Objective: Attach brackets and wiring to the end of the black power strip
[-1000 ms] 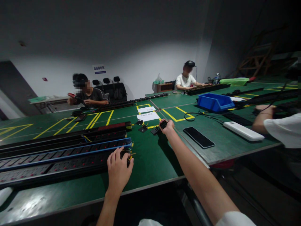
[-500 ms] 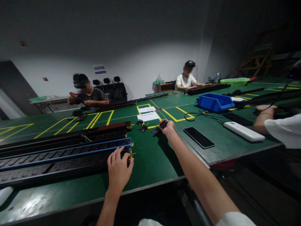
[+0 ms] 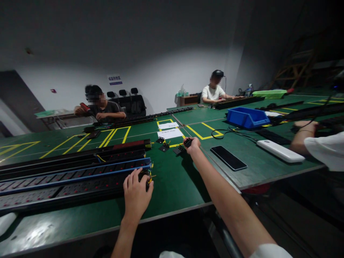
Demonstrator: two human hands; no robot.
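My left hand [image 3: 137, 195] lies at the right end of the nearest long black power strip [image 3: 88, 187], its fingers spread over the end and the thumb apart. Yellow wires [image 3: 151, 177] stick out there, just beyond my fingers; what lies under the palm is hidden. Farther out, my right hand [image 3: 194, 146] is closed on a small black bracket [image 3: 188, 142], held low over the table. Left of that hand lie more black brackets: a flat one [image 3: 178, 150] close by, another [image 3: 163, 147] with an upright toothed edge, and a third piece [image 3: 161, 139] behind it.
Blue-edged strips [image 3: 113, 167] lie parallel at left. White paper labels [image 3: 170, 133] and yellow tape are on the green table [image 3: 172, 193]. At right are a phone [image 3: 228, 157], white power bank [image 3: 281, 150], blue bin [image 3: 249, 117] and a neighbour's arm [image 3: 303, 136]. Two people sit opposite.
My right hand has turned slightly, so more of the black bracket shows. My left hand stays at the strip's end. The person at far left has shifted the arm with the red tool.
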